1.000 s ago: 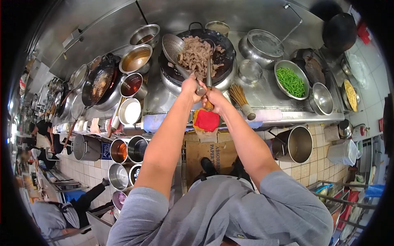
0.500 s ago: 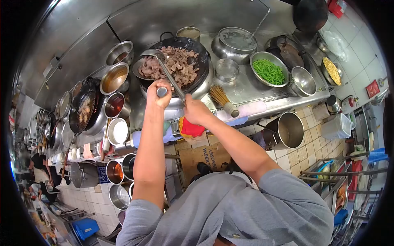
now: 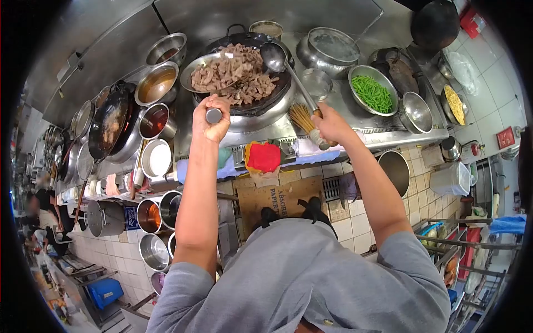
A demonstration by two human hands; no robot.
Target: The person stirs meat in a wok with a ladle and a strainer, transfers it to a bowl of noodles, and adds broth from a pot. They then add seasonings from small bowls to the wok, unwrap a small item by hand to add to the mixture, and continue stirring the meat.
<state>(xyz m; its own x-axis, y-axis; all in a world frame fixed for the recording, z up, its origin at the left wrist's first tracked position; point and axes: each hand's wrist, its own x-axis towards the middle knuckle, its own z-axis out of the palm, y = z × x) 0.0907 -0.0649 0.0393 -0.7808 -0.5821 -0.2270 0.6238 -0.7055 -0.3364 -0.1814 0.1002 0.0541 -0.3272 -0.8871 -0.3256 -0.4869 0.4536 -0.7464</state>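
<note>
My left hand (image 3: 210, 121) is closed round the handle of a wide, shallow metal strainer (image 3: 189, 72), its handle end facing me. The strainer carries sliced meat (image 3: 225, 69) and sits over the left side of a black wok (image 3: 284, 83); more meat lies in the wok. My right hand (image 3: 331, 124) grips the long handle of a ladle (image 3: 274, 57). The ladle's bowl is over the wok's right side, apart from the strainer. Beside my right hand, a bamboo wok brush (image 3: 302, 118) rests on the stove edge.
Green beans fill a metal bowl (image 3: 373, 91) to the right, beside a smaller bowl (image 3: 416, 111). A pot of liquid (image 3: 327, 53) stands behind. Left are a second wok (image 3: 108, 130) and a sauce pot (image 3: 157, 121). A red cloth (image 3: 264, 157) lies at the stove's front edge.
The ladle has swung from the strainer to the wok's right side as my right hand moved right. The strainer now lies further over the wok, with meat heaped on it.
</note>
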